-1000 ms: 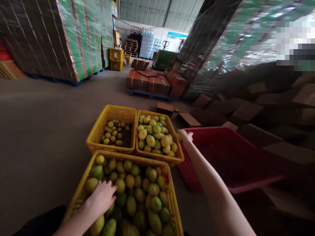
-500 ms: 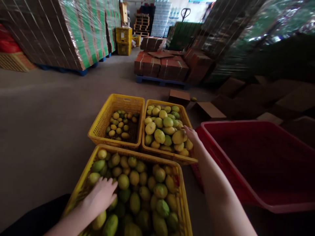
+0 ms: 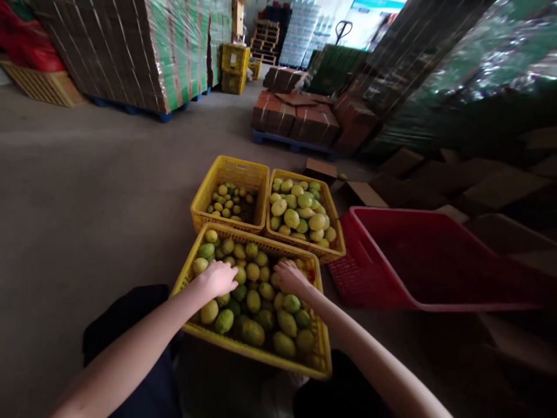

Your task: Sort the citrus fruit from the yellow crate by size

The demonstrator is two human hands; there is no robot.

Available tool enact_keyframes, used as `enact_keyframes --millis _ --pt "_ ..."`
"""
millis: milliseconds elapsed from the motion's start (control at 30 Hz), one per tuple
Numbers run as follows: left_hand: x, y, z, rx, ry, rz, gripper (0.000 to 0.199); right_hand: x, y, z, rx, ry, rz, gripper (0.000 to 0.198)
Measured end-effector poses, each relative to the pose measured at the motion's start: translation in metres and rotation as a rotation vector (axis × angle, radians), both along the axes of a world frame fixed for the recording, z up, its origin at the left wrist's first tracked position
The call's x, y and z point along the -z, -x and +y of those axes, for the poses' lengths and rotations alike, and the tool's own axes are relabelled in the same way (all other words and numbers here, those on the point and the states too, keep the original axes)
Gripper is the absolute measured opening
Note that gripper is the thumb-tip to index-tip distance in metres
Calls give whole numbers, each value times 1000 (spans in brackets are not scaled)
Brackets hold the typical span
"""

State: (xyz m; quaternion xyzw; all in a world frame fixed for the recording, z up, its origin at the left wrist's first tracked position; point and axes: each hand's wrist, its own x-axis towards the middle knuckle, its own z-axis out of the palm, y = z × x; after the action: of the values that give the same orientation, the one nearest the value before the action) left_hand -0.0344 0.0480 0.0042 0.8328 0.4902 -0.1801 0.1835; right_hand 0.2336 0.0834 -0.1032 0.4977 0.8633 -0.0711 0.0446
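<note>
Both hands are inside the near yellow crate (image 3: 256,355), which is full of green-yellow lemons (image 3: 253,301). My left hand (image 3: 220,277) is over its left half, fingers bent against a lemon (image 3: 240,274). Toward the right side, my right hand (image 3: 290,276) curls down around a lemon that it mostly hides. Behind stand two more yellow crates: the left one (image 3: 201,213) has a thin layer of small lemons (image 3: 227,200), while the right one (image 3: 304,248) is heaped with larger, paler lemons (image 3: 304,200).
A large red plastic bin (image 3: 391,273) stands close on the right, beside loose cardboard boxes (image 3: 418,194). Farther off are bundled cartons (image 3: 296,119) on a blue pallet, a wrapped stack (image 3: 178,52) and stacked yellow crates (image 3: 235,67). Bare concrete floor (image 3: 108,191) lies to the left.
My right hand has come back from the heaped rear crate into the near crate. My left hand stays among the near lemons. The view has shifted, so the crates appear smaller.
</note>
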Motion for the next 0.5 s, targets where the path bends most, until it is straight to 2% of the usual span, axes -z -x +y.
enact_keyframes --millis 133,300,500 --pt "-8 21 -3 -81 -20 -62 43 23 63 -6 7 -36 -17 16" --pt "-19 59 0 -176 29 -103 46 35 123 2 9 -53 -39 20" --pt "-25 106 6 -341 11 6 49 58 165 29 214 6 -155 27"
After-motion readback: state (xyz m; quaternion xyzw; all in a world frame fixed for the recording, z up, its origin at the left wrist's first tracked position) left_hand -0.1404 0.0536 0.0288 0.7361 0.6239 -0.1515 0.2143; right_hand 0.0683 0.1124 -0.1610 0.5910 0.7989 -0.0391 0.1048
